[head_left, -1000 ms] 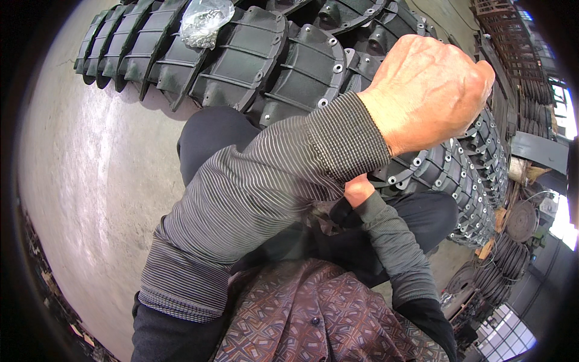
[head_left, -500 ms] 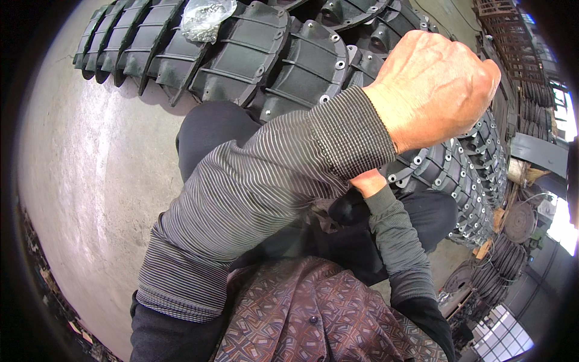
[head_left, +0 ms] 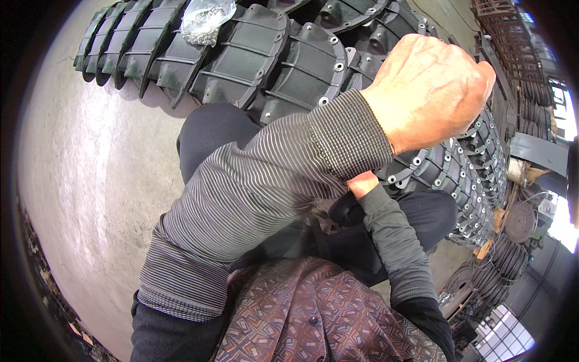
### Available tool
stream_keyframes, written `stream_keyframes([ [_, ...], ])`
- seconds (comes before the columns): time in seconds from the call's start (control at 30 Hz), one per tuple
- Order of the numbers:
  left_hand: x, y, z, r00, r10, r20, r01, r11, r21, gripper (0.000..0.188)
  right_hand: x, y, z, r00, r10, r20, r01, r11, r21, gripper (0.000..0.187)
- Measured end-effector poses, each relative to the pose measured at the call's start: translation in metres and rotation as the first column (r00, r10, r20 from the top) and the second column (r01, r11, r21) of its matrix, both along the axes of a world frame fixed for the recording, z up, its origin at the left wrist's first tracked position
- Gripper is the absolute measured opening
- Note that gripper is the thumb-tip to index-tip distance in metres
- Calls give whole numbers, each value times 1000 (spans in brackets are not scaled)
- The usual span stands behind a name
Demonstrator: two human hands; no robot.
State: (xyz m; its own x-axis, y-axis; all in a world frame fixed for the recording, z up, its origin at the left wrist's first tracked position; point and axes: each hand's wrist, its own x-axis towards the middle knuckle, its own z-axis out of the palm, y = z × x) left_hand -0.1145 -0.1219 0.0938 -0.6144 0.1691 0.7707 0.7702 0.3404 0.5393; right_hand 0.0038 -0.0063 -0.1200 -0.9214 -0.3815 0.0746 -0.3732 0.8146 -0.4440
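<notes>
My left hand is raised high on the right, back of the hand toward me. Its fingers curl under in a fist, and whatever they may hold is hidden. The striped sleeve of that arm crosses in front of me. Below its cuff only the wrist of my right hand shows; the fingers are hidden behind the left forearm. Beyond both hands lie dark, curved ribbed parts with light metal rings in their flanges. A clear plastic bag of small metal pieces rests on the parts at the upper left.
More ringed dark parts are stacked by my right knee. Pale concrete floor spreads on the left. Coiled dark material and a round disc stand farther right, with a grey metal piece above them.
My left fist has dipped and drifted slightly left. The right wrist has shifted a little left too. The ribbed parts and the bag look the same.
</notes>
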Motion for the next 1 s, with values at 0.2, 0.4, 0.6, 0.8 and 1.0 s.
stream_keyframes([
  [0.2, 1, -1, 0, 1000, 14, 21, -13, 999, -41, 22, 1, -1, 3, 992, -31, 123, 26, 999, 41, 70],
  [0.4, 0, 0, -1, 1000, 6, 9, -5, 998, -66, 21, 2, -7, 28, 978, 34, 206, 8, 980, -199, 63],
  [0.6, 0, 0, -1, 1000, 16, 16, -16, 1000, -21, 21, 6, -5, 46, 971, 83, 223, -45, 984, -170, 64],
  [0.8, 1, -2, 0, 1000, 5, 27, -4, 999, -38, 21, 9, -7, 27, 976, 94, 194, -62, 984, -169, 47],
  [1.0, 3, -6, 4, 998, -27, 55, 30, 998, -57, 14, 6, 0, 5, 989, 134, -58, -135, 991, -6, 40],
])
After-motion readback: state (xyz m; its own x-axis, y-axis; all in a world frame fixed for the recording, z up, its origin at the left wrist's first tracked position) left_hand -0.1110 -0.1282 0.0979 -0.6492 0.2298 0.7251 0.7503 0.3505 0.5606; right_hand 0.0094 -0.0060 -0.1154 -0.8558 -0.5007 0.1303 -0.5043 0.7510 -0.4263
